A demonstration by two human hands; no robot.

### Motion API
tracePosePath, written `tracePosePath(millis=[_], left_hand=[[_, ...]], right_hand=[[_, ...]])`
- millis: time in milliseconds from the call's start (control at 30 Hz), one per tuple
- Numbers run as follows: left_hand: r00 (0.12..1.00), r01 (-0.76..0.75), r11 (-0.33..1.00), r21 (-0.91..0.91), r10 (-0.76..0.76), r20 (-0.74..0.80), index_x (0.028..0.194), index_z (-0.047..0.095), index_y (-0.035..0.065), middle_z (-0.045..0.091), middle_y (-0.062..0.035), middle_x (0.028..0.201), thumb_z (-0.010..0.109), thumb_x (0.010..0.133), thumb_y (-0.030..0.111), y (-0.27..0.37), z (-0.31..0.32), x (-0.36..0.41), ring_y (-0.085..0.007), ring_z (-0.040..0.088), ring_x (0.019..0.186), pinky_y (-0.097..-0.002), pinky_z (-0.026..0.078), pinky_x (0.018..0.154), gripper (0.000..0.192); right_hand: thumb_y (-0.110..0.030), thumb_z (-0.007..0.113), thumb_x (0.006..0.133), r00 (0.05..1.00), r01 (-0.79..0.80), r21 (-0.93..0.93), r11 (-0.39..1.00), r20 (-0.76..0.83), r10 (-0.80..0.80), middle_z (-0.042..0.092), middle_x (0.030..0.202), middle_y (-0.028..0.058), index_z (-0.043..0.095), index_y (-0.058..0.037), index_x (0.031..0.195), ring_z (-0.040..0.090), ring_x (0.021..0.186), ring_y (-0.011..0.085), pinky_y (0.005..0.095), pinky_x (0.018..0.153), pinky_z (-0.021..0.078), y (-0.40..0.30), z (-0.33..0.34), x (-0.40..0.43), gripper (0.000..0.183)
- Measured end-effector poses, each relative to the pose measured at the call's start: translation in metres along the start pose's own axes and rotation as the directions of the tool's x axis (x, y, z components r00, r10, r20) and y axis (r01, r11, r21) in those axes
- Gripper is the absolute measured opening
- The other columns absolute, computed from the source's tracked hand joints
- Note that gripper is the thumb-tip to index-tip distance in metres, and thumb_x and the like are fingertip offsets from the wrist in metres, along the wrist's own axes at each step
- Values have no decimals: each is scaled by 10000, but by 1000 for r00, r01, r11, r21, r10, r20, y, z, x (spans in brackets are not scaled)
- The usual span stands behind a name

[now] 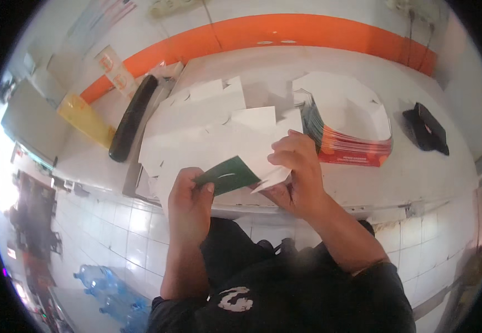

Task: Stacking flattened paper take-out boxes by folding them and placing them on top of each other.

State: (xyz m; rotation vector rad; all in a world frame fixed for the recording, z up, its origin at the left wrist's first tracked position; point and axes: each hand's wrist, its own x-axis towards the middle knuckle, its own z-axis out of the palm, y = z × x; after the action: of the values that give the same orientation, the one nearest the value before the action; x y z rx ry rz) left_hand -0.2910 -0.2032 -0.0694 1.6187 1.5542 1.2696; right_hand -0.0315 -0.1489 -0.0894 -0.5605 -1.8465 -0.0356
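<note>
My left hand [192, 199] grips a green cardboard flap [229, 177] with a short slit in it, thumb on top. A folded white cardboard piece [273, 180] is held in my right hand [299, 168], its fingers curled above the card. Whether the green and white parts belong to one piece, I cannot tell. Beyond my hands, flat white cardboard blanks [191, 120] with tabs and slits lie on the white table. To the right of them stands a nested stack of printed cardboard trays [355, 145], red, orange and green outside and white inside.
A black cap [426, 129] lies at the table's right. At the left are a long black object [133, 120], a yellow plastic-looking package [83, 118] and a clear printed wrapper [116, 73]. Blue plastic bottles [112, 293] are at the lower left, beside the tiled floor [112, 224].
</note>
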Motion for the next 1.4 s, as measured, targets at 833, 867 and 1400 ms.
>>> tracePosePath(millis=[833,867,1400], left_hand=[[444,-885,427,182,894,58,1055,822,172,754,2,1007,815,836,104,16,-26,4,-219,727,865,-379,545,752,229],[431,-891,400,217,895,119,1044,829,231,752,49,1036,845,832,231,19,-26,-2,-199,723,972,-395,536,813,212],[984,35,344,-938,153,93,1445,578,-48,702,-180,1309,586,1089,403,38,-2,25,-291,700,1189,-431,566,1036,574]], right_hand=[[-385,577,1141,457,-693,613,379,-33,889,493,1623,199,373,8,1672,557,1381,259,417,1171,452,-11,-19,55,691],[-291,519,1163,448,-680,633,369,-39,893,611,1480,143,440,5,1623,616,1324,237,426,1137,491,-4,-29,53,552],[-458,907,837,978,-203,213,956,84,189,696,1378,160,833,-160,1220,675,1226,360,473,1016,527,-63,-20,46,491]])
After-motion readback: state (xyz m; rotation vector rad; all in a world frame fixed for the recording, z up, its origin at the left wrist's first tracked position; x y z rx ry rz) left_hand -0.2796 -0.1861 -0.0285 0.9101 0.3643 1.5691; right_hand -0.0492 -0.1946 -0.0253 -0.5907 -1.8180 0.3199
